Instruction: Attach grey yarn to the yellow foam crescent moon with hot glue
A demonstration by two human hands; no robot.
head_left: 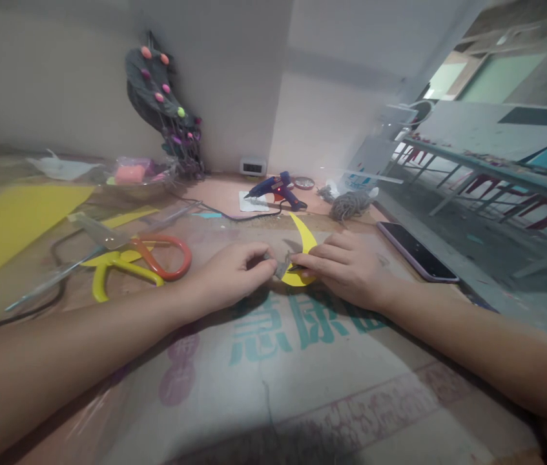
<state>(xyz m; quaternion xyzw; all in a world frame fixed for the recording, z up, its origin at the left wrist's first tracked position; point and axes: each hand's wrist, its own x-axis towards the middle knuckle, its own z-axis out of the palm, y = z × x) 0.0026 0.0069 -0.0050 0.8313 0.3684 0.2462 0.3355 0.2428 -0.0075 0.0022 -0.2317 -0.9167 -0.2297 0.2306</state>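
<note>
A yellow crescent of paper or card [305, 234] lies at the middle of the work surface, its tip pointing away from me. My right hand [348, 268] holds it at its right edge, with a small dark thing under the fingertips that I cannot make out. My left hand [239, 271] pinches a bit of grey yarn [281, 268] at the crescent's lower left side. Part of the crescent is covered by my right fingers. Beyond it, a blue glue gun [273, 186] with a lit red light rests on a white pad [252, 201].
Red-handled scissors [166, 257] and yellow-handled scissors [121, 263] lie left, near a yellow sheet [16, 219]. Grey yarn [350, 205] sits behind my right hand, a phone [416, 250] at the right edge. A grey crescent with pompoms [150, 84] stands against the wall.
</note>
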